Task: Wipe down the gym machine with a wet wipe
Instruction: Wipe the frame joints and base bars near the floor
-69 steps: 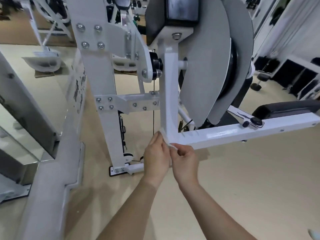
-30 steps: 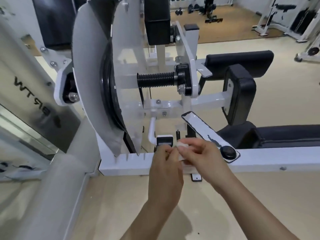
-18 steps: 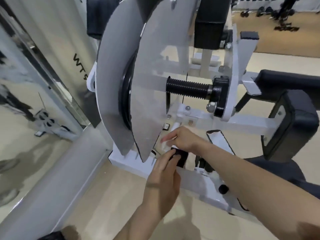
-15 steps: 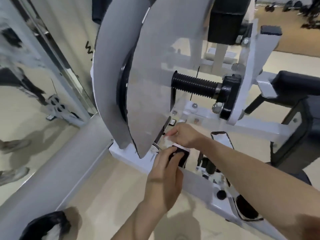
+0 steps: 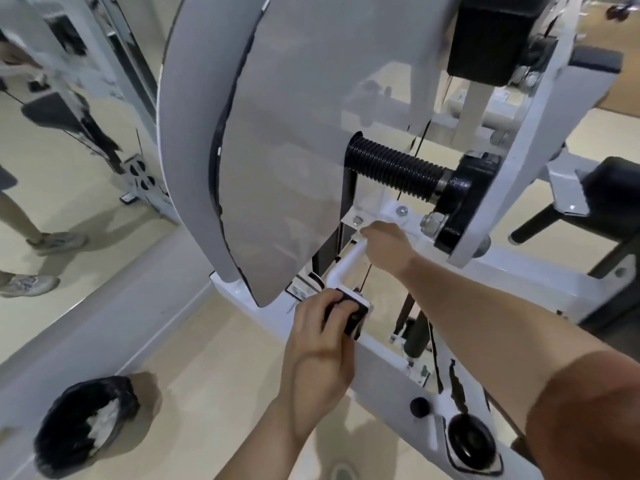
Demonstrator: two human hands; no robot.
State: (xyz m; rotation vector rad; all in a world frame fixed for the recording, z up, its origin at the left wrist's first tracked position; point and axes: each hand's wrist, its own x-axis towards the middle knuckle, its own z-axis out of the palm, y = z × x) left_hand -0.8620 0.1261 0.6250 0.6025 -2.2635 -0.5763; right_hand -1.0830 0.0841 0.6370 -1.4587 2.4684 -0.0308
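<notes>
Head view: left hand (image 5: 318,348) grips a black-capped block (image 5: 354,311) on the gym machine (image 5: 381,370), low on its frame. Right hand (image 5: 388,251) curls round a thin white bar (image 5: 346,265); the wet wipe is hidden. The painted steel looks rigid and smooth, likely slippery when damp.

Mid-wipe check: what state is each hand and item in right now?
left hand: grips the black block.
right hand: curled round the white tube, at its upper end.
wet wipe: hidden; cannot tell.
bin: on the floor, open, black-lined, white waste inside.
</notes>
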